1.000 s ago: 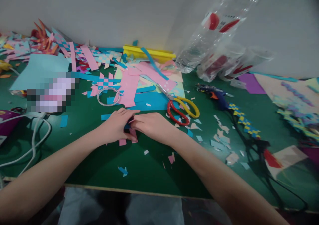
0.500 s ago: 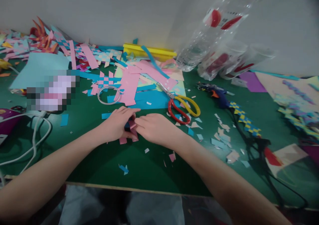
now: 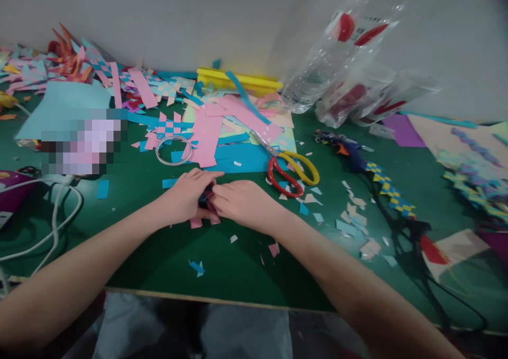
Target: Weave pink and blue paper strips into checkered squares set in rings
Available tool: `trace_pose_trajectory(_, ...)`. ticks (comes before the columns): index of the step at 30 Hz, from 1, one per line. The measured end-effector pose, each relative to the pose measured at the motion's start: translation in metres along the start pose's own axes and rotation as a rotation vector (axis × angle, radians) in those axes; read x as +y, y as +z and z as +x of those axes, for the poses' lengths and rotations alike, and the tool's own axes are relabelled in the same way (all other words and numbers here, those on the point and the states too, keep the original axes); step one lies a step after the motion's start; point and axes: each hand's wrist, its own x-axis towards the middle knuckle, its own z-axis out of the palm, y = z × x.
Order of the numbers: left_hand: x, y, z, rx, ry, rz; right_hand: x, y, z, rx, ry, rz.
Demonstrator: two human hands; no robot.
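Pink-and-blue paper strips in a tight pinch between left hand and right hand, 2 pink ends below them.

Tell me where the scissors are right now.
In the head view, the scissors lie just beyond and right of the right hand, blades over the blue paper sheet.

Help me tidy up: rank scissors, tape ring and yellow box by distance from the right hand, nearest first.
1. scissors, just right of the right hand pinching paper strips.
2. tape ring, back left.
3. yellow box, by the wall.
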Motion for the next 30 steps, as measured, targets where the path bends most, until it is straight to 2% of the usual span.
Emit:
trace_pose_trajectory(8,0.005,-0.003,0.002,-0.038,-0.059,-0.006,0.003,0.008,-0.003,0.09,0.089,0.146)
trace_pose_trajectory(14,0.001,0.0,0.001,-0.021,-0.044,-0.015,0.005,0.008,-0.004,0.076,0.145,0.26)
trace_pose_trajectory(23,0.004,-0.003,0.001,-0.034,-0.045,0.003,0.01,-0.003,-0.01,0.025,0.126,0.282)
trace_pose_trajectory(30,0.004,-0.001,0.001,-0.008,-0.043,-0.02,0.001,-0.001,-0.008,0.063,0.196,0.355)
